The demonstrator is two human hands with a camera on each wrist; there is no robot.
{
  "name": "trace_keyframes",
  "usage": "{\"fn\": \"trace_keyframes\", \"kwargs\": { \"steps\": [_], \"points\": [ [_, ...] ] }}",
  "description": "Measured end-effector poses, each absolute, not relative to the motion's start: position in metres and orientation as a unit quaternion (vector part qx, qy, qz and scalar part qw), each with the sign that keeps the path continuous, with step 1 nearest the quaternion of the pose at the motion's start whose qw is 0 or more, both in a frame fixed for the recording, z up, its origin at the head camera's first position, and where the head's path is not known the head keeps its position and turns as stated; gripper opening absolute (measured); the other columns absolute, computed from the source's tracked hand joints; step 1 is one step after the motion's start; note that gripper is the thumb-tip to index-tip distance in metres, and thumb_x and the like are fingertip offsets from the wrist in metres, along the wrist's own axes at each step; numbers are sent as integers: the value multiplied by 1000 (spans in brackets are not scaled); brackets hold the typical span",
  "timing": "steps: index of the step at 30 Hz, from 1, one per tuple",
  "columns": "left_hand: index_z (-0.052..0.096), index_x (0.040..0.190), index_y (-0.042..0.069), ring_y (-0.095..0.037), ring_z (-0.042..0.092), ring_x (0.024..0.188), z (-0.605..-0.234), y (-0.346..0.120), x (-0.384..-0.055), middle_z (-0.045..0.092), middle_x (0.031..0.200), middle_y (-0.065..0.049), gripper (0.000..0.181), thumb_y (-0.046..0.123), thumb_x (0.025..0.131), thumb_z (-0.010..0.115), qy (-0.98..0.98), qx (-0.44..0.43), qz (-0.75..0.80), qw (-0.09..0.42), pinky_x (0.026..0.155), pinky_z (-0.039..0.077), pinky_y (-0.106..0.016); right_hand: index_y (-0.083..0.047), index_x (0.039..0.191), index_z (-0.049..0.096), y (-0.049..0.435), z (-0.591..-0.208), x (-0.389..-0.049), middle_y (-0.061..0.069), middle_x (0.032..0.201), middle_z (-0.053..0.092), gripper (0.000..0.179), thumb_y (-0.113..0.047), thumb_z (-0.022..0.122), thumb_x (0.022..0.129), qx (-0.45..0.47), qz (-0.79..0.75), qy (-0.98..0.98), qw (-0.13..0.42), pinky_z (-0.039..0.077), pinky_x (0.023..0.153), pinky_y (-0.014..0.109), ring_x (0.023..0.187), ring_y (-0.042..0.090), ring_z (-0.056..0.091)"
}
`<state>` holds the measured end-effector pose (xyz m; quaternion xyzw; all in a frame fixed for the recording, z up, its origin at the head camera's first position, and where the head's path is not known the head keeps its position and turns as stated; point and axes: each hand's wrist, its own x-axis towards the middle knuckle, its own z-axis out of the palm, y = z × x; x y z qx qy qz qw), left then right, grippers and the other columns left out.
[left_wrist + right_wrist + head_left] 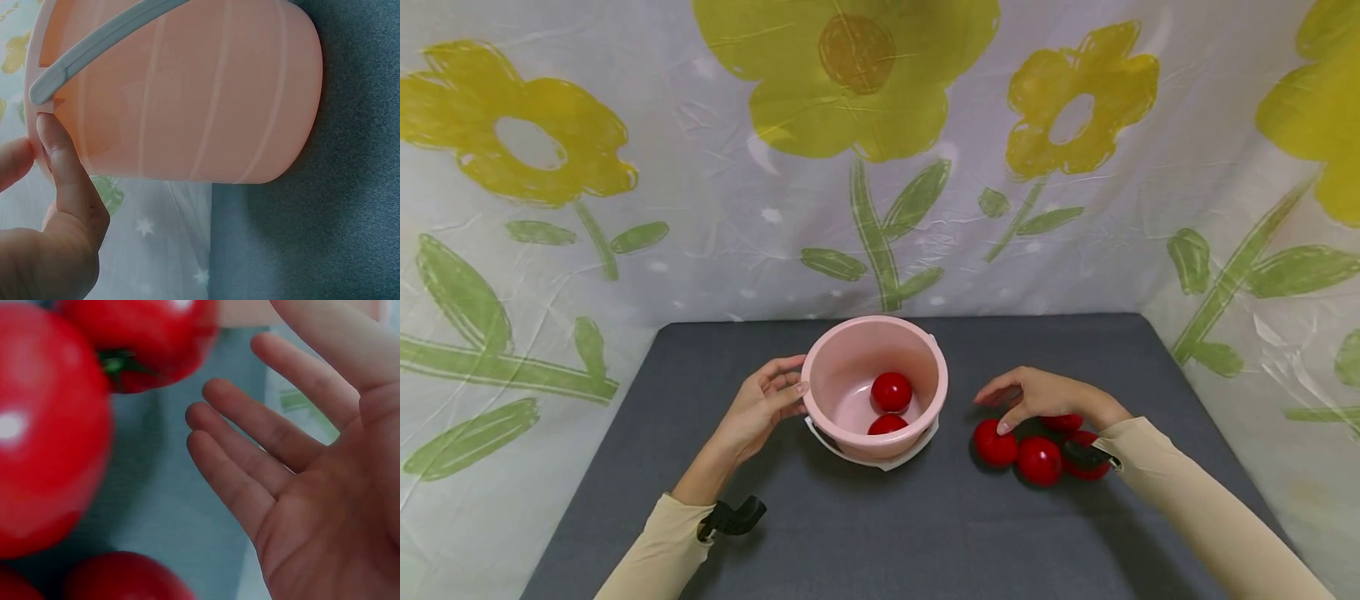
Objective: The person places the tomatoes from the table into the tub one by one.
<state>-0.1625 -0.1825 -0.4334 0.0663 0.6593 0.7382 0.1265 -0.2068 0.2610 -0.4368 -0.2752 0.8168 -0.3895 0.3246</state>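
Observation:
A pink bucket [820, 367] stands on the table with its mouth tipped toward the head camera; two tomatoes [892, 392] lie inside. At its left side my left hand [760, 408] pinches the rim between thumb and fingers. The left wrist view shows the digits at the rim [39, 128], just below the pivot of the pale handle [112, 40]. Right of the bucket, my right hand [1045, 390] hovers palm down over several tomatoes [1040, 461], fingers spread and holding nothing. Its thumb is close to the leftmost tomato [995, 443]; whether they touch, I cannot tell.
A dark grey cloth [880, 533] covers the table. Behind and at the sides hangs a white curtain [715, 208] with yellow flowers. Black straps [733, 517] circle the wrists beside beige sleeves. The bucket's handle hangs down at its front.

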Motion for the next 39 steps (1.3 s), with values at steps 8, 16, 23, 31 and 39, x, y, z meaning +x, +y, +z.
{"fn": "trace_keyframes", "kwargs": {
  "steps": [8,16,23,31,39],
  "points": [
    [34,144,-6,-5,66,83,-434,-183,-162,64,104,4,56,3,96,61,660,64,737,128,72,59,-20,-1,131,62,264,-452,-200,20,129,66,54,-19,80,83,-271,-404,798,356,55,98,41,117,36,64],
    [34,144,-6,-5,66,84,-433,-183,-162,63,105,4,56,4,96,62,663,64,734,130,72,59,-20,-3,128,65,264,-456,-198,14,124,69,50,-19,80,83,-266,-394,804,357,55,88,20,111,26,66],
    [35,144,-6,-5,66,84,-433,-182,-162,63,105,4,56,4,96,62,664,64,733,130,73,59,-20,-1,127,65,265,-457,-197,17,123,69,49,-18,79,83,-268,-397,803,354,57,87,23,109,30,68],
    [35,144,-6,-5,65,83,-433,-182,-162,64,104,4,56,4,96,62,661,63,736,130,72,59,-20,-2,125,65,266,-456,-198,16,122,69,48,-19,80,83,-267,-395,811,339,56,87,21,109,29,68],
    [35,143,-6,-5,66,83,-433,-182,-162,64,104,4,56,4,95,62,658,64,739,129,71,58,-19,-3,124,65,266,-444,-202,17,121,69,46,-18,80,83,-266,-402,812,328,55,87,18,110,31,68]
  ]
}}
